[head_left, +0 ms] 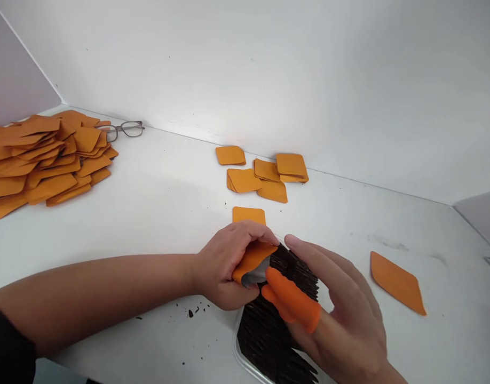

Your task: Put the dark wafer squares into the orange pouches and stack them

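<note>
My left hand (224,266) is closed on a small orange paper envelope (253,258), holding its mouth open just above the table. My right hand (337,304) wears an orange rubber finger cot (293,301) on the thumb and pinches a bundle of thin dark sticks (295,266) at the envelope's mouth. Below the hands a clear tray (240,349) holds a heap of the same dark sticks (269,341). One flat orange envelope (249,215) lies just beyond my left hand.
A big pile of orange envelopes (40,160) lies far left with a pair of glasses (127,129) behind it. A small group of envelopes (265,173) sits by the back wall. A single envelope (397,281) lies right. Dark crumbs (195,311) dot the white table.
</note>
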Motion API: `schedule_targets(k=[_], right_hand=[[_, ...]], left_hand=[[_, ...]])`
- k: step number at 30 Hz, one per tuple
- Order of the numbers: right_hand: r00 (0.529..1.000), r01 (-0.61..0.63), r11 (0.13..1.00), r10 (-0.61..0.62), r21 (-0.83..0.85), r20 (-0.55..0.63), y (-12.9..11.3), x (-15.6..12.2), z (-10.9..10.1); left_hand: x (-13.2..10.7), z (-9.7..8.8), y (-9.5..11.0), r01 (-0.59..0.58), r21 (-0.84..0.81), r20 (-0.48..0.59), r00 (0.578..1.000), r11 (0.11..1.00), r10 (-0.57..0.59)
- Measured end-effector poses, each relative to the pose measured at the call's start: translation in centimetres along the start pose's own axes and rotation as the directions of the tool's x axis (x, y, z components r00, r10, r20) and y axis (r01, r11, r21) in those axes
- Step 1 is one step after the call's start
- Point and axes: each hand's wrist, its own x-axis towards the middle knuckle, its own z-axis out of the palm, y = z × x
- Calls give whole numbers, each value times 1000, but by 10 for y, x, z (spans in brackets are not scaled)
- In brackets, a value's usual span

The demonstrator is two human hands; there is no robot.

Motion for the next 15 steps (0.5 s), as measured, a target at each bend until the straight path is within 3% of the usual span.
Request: schedule_targets(k=[3, 9, 15], right_hand=[[998, 61, 998, -61, 3, -15, 0, 1, -2], [980, 19, 1000, -20, 8, 198, 6, 9, -11], [984, 75, 997, -77, 18, 161, 10, 8, -8]], left_hand=[[1, 0, -1, -24, -5, 31, 999, 1000, 24], [5, 1, 5, -49, -12, 53, 997, 999, 49], [4, 2, 5, 4, -39, 75, 997, 999, -1]])
